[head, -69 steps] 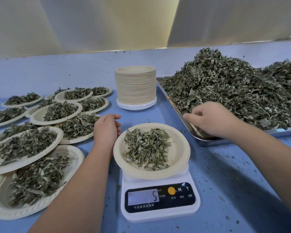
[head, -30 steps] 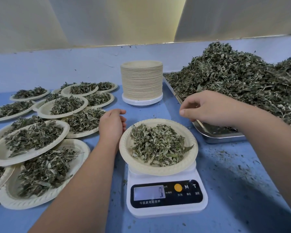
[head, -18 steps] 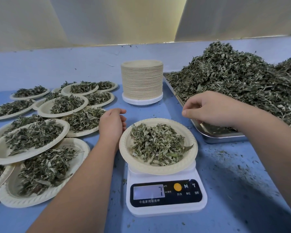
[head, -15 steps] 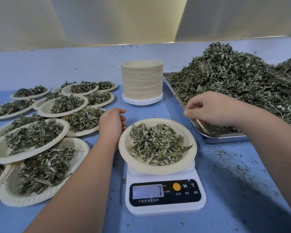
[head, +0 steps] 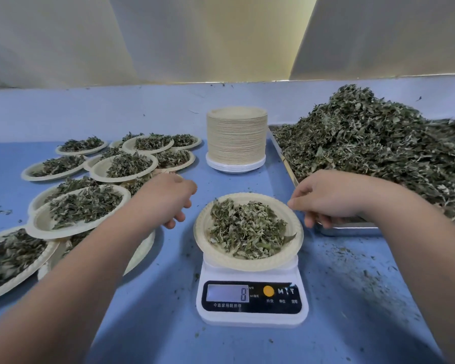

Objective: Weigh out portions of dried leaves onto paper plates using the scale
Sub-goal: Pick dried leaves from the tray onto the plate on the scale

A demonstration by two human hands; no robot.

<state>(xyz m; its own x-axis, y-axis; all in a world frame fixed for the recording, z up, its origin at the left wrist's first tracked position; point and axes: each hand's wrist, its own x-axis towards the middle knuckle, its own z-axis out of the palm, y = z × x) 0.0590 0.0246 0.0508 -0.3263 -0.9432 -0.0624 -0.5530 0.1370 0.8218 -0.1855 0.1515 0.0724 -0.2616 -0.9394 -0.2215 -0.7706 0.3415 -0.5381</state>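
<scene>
Fingers [head: 309, 219] of right hand [head: 329, 198]: curled loosely downward, forefinger reaching toward the plate; no leaves show between them, and I cannot tell whether a pinch is hidden beneath.
Fingers of left hand [head: 168, 199]: loosely curled and hanging, holding nothing visible.
Plate [head: 250, 262]: round paper plate seated on the scale [head: 251, 313], centred before the person.
Portion [head: 247, 229]: loose dried leaves piled in the plate's middle, rim bare all round.
Display [head: 227, 293]: shows 8.
Key relation, right: hand hangs just beside the plate at its 2 o'clock, over the near corner of the tray [head: 350, 228]; the plate lies at 8 o'clock from these fingertips.
Key relation, left: hand hangs near the plate at its 10 o'clock, clearly off the rim; the plate lies at 4 o'clock from it.
Nearer hand: right, by a small margin.
Long axis: none, since the plate is round and either side approaches alike.
Heap [head: 378, 153]: bulk leaves on the tray, at 1 to 2 o'clock from the plate.
Stack [head: 236, 137]: empty plates, at 12 o'clock.
Filled plates [head: 126, 164]: overlapping group, 9 to 10 o'clock.
Judgement: if 8 is the target weight, both hands flank the plate ready to lift it toward 9 o'clock; if not, the heap lies nearest the right hand.
</scene>
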